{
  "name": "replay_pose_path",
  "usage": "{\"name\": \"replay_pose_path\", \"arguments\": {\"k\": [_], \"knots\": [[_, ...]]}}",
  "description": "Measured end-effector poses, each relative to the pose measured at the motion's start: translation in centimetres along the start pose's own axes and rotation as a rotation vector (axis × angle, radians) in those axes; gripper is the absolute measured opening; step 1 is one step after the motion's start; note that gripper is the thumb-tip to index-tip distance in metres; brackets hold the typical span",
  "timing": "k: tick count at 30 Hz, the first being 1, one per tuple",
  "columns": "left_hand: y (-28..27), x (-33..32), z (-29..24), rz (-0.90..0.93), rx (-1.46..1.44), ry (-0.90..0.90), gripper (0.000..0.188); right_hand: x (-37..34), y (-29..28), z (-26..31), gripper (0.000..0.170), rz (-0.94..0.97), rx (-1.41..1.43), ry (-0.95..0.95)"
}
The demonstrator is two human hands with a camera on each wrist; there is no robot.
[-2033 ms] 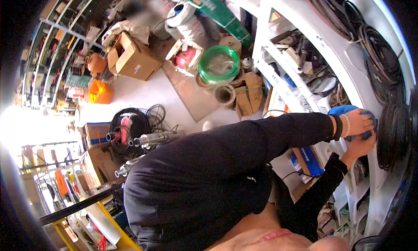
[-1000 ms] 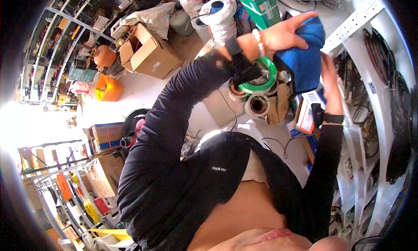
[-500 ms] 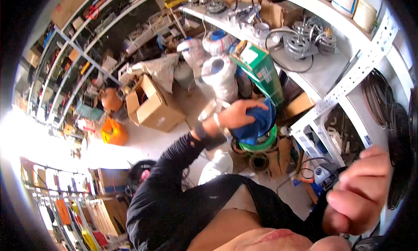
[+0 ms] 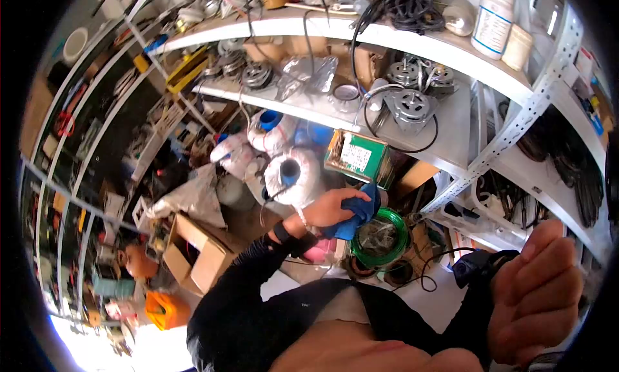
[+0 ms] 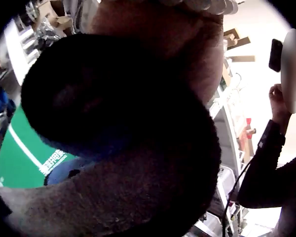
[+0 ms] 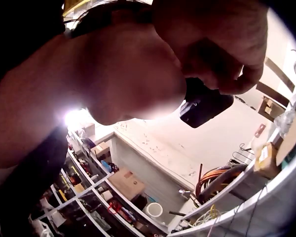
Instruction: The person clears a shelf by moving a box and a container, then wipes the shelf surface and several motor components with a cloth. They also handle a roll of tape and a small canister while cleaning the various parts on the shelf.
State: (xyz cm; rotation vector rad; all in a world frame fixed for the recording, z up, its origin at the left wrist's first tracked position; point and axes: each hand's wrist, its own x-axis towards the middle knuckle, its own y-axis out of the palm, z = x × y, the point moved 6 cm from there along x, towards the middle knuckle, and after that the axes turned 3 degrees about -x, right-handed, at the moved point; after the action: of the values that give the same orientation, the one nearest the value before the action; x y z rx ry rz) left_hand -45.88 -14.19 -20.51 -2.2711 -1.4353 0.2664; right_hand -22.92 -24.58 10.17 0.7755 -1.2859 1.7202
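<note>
Nearest, at four o'clock in the head view, the right hand [image 4: 538, 296] is raised with its fingers curled; no object shows in it. Farther out, near the centre towards five o'clock, the left hand [image 4: 327, 209] grips a bunched blue cloth [image 4: 353, 225]. It looks light, soft and hard to break, with little slip; a handful of folds should hold better than an edge, which would let the rest droop. At four o'clock from it lies a green coil [image 4: 400, 243]; whether they touch is unclear. Beyond, at twelve, stands a green box [image 4: 356, 156]; at one, motors [image 4: 412, 109].
</note>
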Motion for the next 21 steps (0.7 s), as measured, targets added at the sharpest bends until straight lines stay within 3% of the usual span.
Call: {"name": "replay_pose_path", "arguments": {"k": [1,2,3,4,7,8,10,11,13,14,17,20,21], "knots": [[-0.6,0.5,0.2,0.016,-0.007,0.013,0.055,1.4,0.0,0.7,0.013,0.111,0.034,0.006],[-0.8,0.9,0.0,0.029,-0.025,0.021,0.055,2.1,0.4,1.1,0.019,0.232,0.076,0.019],[-0.6,1.1,-0.4,0.041,-0.052,0.023,0.055,1.7,0.5,0.9,0.013,0.175,0.005,0.004],[-0.7,1.4,-0.8,0.064,-0.140,-0.039,0.054,0.6,0.8,0.2,0.019,0.110,-0.069,-0.019],[-1.3,2.8,-3.0,0.030,-0.175,0.146,0.053,-2.1,0.4,-0.9,0.021,-0.149,-0.285,0.170],[-1.4,3.4,-4.0,0.062,-0.312,0.096,0.053,-2.8,0.4,-3.7,0.017,-0.210,-0.277,0.231],[-2.1,4.4,-7.1,0.009,-0.351,0.242,0.052,-4.3,0.5,-9.3,0.009,-0.336,-0.249,0.349],[-2.3,4.9,-8.4,-0.020,-0.375,0.311,0.051,-6.2,0.7,-13.4,0.014,-0.246,-0.281,0.418],[-2.4,6.1,-10.2,0.006,-0.564,0.336,0.055,-10.7,1.9,-19.5,0.076,-0.181,-0.139,0.709],[-2.4,6.6,-11.1,-0.004,-0.622,0.377,0.056,-13.5,3.0,-22.5,0.097,-0.199,0.119,0.696],[-2.1,8.4,-13.2,0.117,-0.908,0.383,0.056,-15.1,4.7,-22.9,0.086,-0.275,0.355,0.752],[-2.1,10.0,-13.4,-0.060,-0.621,0.353,0.042,-15.1,2.1,-23.3,0.071,-0.261,-0.051,0.703],[-2.1,10.5,-13.4,-0.122,-0.487,0.385,0.037,-13.4,-0.5,-21.1,0.057,-0.287,-0.348,0.605]]}}
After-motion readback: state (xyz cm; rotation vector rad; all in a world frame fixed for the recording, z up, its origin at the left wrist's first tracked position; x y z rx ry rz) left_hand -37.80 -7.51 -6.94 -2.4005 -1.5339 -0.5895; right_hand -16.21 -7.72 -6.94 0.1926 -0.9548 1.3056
